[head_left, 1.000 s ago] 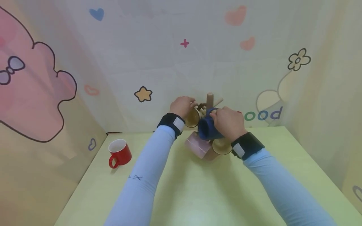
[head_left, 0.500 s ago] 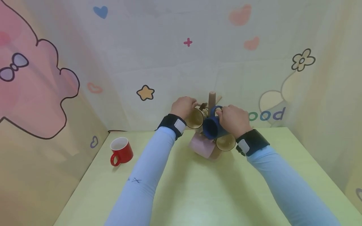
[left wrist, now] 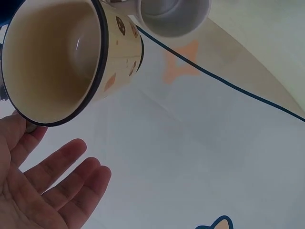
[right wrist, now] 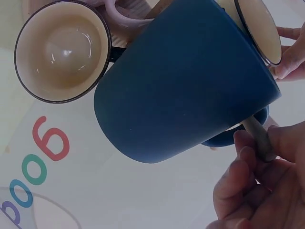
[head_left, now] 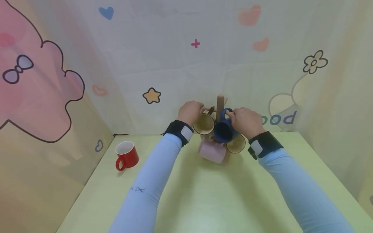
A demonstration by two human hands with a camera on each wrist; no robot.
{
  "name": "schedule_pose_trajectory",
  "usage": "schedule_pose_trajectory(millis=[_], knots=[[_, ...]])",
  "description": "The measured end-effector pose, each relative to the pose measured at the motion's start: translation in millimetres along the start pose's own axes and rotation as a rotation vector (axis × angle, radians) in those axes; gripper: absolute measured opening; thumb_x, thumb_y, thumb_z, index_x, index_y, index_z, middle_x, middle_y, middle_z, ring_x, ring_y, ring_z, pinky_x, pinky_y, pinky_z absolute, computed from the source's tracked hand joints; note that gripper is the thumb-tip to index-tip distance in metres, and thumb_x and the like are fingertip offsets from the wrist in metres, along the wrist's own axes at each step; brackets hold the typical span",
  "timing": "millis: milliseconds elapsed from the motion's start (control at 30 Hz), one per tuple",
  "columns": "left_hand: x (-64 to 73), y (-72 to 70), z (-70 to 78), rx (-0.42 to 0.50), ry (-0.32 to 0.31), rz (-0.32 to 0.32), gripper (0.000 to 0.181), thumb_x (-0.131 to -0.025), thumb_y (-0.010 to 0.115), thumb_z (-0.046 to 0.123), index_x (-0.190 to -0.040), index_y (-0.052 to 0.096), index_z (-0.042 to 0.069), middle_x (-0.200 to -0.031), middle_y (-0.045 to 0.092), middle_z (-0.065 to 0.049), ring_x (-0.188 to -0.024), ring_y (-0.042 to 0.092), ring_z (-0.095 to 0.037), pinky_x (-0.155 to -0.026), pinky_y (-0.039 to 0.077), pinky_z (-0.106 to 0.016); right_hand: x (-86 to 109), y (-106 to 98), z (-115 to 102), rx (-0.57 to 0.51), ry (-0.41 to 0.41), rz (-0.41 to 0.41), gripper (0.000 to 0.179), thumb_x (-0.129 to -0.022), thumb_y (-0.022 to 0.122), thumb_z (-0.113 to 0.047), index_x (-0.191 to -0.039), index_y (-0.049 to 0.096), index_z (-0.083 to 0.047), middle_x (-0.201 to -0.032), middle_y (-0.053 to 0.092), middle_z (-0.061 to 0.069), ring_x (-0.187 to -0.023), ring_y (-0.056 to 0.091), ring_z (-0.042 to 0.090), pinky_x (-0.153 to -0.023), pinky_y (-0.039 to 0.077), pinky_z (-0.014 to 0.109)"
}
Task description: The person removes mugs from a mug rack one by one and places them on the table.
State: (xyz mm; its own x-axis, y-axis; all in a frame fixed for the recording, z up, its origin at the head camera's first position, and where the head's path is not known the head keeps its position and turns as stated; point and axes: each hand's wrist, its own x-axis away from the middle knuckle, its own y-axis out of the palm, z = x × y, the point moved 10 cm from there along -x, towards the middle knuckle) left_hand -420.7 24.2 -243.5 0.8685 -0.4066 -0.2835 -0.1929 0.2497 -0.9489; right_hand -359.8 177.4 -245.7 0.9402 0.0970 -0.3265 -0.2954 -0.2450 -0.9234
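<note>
Near the back of the table stands a wooden mug tree [head_left: 220, 102] hung with mugs. My left hand [head_left: 190, 111] pinches the tip of its left peg, just above a cream mug with a dark rim [head_left: 204, 123]. On the other side my right hand [head_left: 246, 121] grips the end of another peg [right wrist: 259, 138], which passes through the handle of a blue mug [right wrist: 181, 86]. Below hang a pink mug [head_left: 212, 151] and a second cream mug [head_left: 236, 144]. The base of the tree is hidden behind the mugs.
A red mug [head_left: 130, 157] with a white inside stands upright on the left of the pale table [head_left: 204, 200]. Printed cloth walls [head_left: 131, 48] enclose the back and sides. A white mug [left wrist: 174, 16] shows behind the cream one in the left wrist view.
The mug tree has turned slightly, both hands still on its pegs. The blue mug has shifted right and the pink mug lies more level. The whole head view has drifted a little.
</note>
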Motion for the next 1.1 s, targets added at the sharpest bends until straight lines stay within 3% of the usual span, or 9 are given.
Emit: schedule_pose_trajectory(millis=[167, 633, 867, 1100], knots=[[4.7, -2.0, 3.6, 0.013, 0.003, 0.016, 0.026, -0.105, 0.052, 0.027, -0.104, 0.073, 0.012, -0.099, 0.071, -0.003, -0.093, 0.064, -0.018, -0.082, 0.051, -0.033, -2.0, 0, 4, 0.000, 0.000, -0.022, 0.043, -0.105, 0.044, -0.034, -0.090, 0.066, 0.000, -0.081, 0.065, 0.018, -0.079, 0.064, 0.040, -0.062, 0.050, 0.054], [8.7, 1.6, 3.9, 0.042, -0.009, 0.008, 0.029, -0.105, 0.051, 0.029, -0.113, 0.073, 0.012, -0.100, 0.070, -0.003, -0.095, 0.063, -0.017, -0.084, 0.052, -0.032, -3.4, 2, 15, -0.027, 0.030, -0.041, 0.043, -0.105, 0.045, -0.038, -0.097, 0.066, -0.002, -0.080, 0.060, 0.015, -0.075, 0.059, 0.035, -0.056, 0.044, 0.046], [9.8, 0.2, -1.2, 0.050, -0.006, 0.004, 0.033, -0.105, 0.049, 0.033, -0.124, 0.070, 0.015, -0.118, 0.070, -0.003, -0.112, 0.063, -0.019, -0.095, 0.049, -0.034, -1.2, -2, 13, -0.022, 0.001, 0.001, 0.042, -0.104, 0.047, -0.040, -0.102, 0.068, -0.004, -0.085, 0.065, 0.017, -0.079, 0.063, 0.037, -0.055, 0.047, 0.049], [12.2, 3.9, -12.1, 0.067, -0.013, -0.030, 0.035, -0.106, 0.048, 0.031, -0.134, 0.064, 0.016, -0.129, 0.065, -0.005, -0.122, 0.058, -0.021, -0.099, 0.047, -0.038, 2.6, 1, 15, -0.044, -0.015, 0.000, 0.043, -0.105, 0.045, -0.040, -0.127, 0.064, -0.007, -0.093, 0.063, 0.020, -0.085, 0.061, 0.037, -0.058, 0.048, 0.050]])
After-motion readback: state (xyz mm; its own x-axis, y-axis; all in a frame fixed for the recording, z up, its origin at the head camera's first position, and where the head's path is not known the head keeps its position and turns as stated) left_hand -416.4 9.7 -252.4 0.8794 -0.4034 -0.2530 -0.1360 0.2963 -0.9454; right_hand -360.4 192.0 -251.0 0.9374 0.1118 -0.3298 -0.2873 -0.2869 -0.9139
